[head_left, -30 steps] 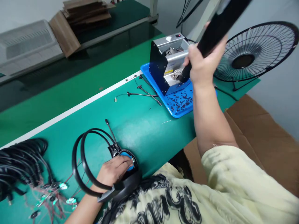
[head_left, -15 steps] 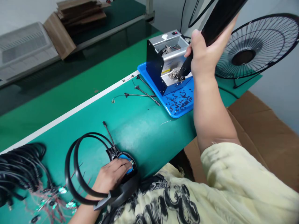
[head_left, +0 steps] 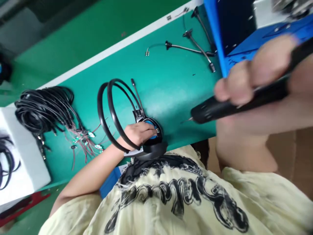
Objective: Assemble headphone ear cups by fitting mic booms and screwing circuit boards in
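Observation:
A black headset [head_left: 114, 112] lies at the table's near edge, its double headband arching over my left wrist. The fingers of my left hand [head_left: 137, 133] press together on the opened ear cup [head_left: 160, 125], over its blue inside and beside a small circuit board [head_left: 157, 131]. What lies under the fingertips is hidden. A thin microphone boom [head_left: 137, 93] sticks up from the cup. My right hand [head_left: 259, 75], blurred by motion, is wrapped round a black electric screwdriver [head_left: 220, 107]. Its thin bit points left toward the ear cup, a hand's width or so apart from it.
A coil of black cables [head_left: 46, 109] with loose red wires [head_left: 85, 143] lies to the left, beside a white box [head_left: 19, 156]. Several microphone booms [head_left: 188, 49] lie at the back, near the blue tray [head_left: 216, 36] with a machine [head_left: 236, 24]. Brown cardboard [head_left: 293, 156] is below right.
My right hand has brought the screwdriver down and away from the machine, over to the headset's side. My left hand stays on the ear cup. The view has turned downward and left.

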`<action>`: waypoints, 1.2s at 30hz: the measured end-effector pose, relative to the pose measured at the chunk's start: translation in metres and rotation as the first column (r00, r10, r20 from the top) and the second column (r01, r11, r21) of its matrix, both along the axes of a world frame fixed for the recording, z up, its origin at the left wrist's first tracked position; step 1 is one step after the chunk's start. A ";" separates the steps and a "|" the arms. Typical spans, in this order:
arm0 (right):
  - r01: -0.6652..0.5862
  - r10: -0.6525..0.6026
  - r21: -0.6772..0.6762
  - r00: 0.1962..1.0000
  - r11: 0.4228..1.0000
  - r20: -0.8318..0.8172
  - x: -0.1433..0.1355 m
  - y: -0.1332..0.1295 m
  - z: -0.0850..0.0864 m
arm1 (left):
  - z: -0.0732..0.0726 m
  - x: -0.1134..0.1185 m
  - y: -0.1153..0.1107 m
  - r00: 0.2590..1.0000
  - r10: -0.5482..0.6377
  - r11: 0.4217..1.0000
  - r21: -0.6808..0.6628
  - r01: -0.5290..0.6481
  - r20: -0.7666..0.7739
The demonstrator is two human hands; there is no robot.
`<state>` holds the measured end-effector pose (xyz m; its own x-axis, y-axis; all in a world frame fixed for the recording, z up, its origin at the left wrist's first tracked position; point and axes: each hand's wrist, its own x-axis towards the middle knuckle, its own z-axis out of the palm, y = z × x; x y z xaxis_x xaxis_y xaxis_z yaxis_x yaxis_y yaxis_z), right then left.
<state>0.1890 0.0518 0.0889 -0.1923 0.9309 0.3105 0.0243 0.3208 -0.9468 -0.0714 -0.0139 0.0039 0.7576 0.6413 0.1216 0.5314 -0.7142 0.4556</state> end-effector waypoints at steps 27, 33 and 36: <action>-0.078 0.091 0.049 0.915 0.996 -0.393 -0.081 -0.041 -0.062 | -0.003 0.000 -0.004 0.996 0.007 1.000 0.018 -0.009 0.091; -0.037 0.070 0.103 0.941 0.994 -0.332 -0.086 -0.049 -0.066 | -0.014 -0.003 -0.005 0.997 0.020 0.999 -0.035 -0.018 0.073; -0.004 0.046 0.151 0.961 0.989 -0.273 -0.087 -0.055 -0.068 | -0.018 -0.002 -0.005 0.995 0.010 0.998 -0.058 -0.004 0.101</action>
<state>0.1021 -0.0032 0.0214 -0.1029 0.8668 0.4879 -0.2401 0.4544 -0.8579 -0.0739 -0.0186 -0.0137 0.7388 0.6546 0.1602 0.4850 -0.6815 0.5481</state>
